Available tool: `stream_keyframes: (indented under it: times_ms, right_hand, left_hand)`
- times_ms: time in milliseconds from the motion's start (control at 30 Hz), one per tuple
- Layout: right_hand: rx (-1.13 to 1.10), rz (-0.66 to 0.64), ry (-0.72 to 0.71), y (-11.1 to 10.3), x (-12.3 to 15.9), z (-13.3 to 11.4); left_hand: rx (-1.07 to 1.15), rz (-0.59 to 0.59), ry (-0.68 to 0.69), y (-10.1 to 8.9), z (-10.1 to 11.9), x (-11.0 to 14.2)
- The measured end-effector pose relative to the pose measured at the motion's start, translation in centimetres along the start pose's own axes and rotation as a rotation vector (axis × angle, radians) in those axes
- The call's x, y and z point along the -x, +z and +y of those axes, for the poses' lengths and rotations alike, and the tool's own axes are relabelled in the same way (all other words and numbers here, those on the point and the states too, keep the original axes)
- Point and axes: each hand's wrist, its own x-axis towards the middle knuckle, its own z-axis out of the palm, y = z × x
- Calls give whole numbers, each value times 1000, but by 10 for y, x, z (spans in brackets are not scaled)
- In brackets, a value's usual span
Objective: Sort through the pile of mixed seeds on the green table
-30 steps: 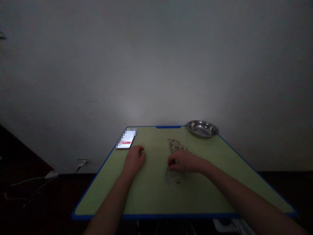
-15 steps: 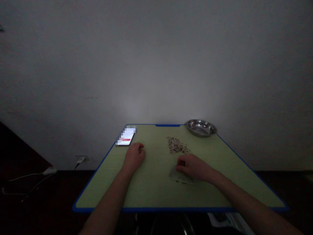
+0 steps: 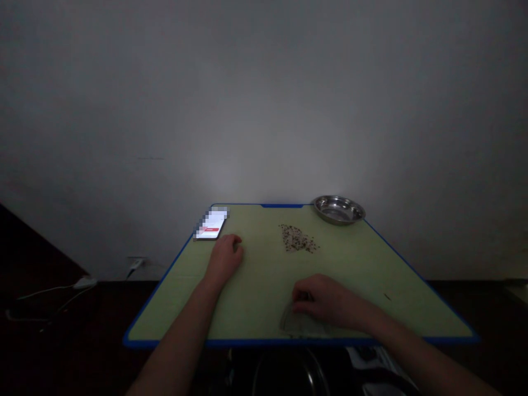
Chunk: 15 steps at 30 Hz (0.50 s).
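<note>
My right hand (image 3: pixel 325 297) pinches the upper part of a clear half-round protractor (image 3: pixel 289 319) by the table's near edge. The protractor's straight side faces me, and a few dark specks lie along it. My left hand (image 3: pixel 225 254) rests on the left half of the table, just below a lit phone (image 3: pixel 210 224). Its fingers are loosely bent, thumb and forefinger apart, with nothing visible between them. Mid-table, beyond my right hand, lies a scattered pile of small dark and pale grains (image 3: pixel 297 240); their kind is too small to tell.
A shallow steel bowl (image 3: pixel 339 210) stands at the far right corner. The pale green table (image 3: pixel 256 297) has a blue rim and meets a grey wall (image 3: pixel 264 110). A small dark sliver (image 3: pixel 387 297) lies near the right side. Cables and a plug (image 3: pixel 136 265) are at left.
My right hand has drawn the protractor towards me, from mid-table to the near edge, with specks along its straight side. My left hand stays in place. The dark sliver now shows at right.
</note>
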Motion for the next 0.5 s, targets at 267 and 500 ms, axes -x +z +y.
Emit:
stream_keyframes:
  times_ms: [267,500]
  right_hand:
    - [-93,-61,-42,-3,4,-6]
    - [-153,-29,-30,-15,10,-5]
  left_hand:
    - [-8,-12,1,0,-1,-2]
    - [-22,-2,29,-2,0,0]
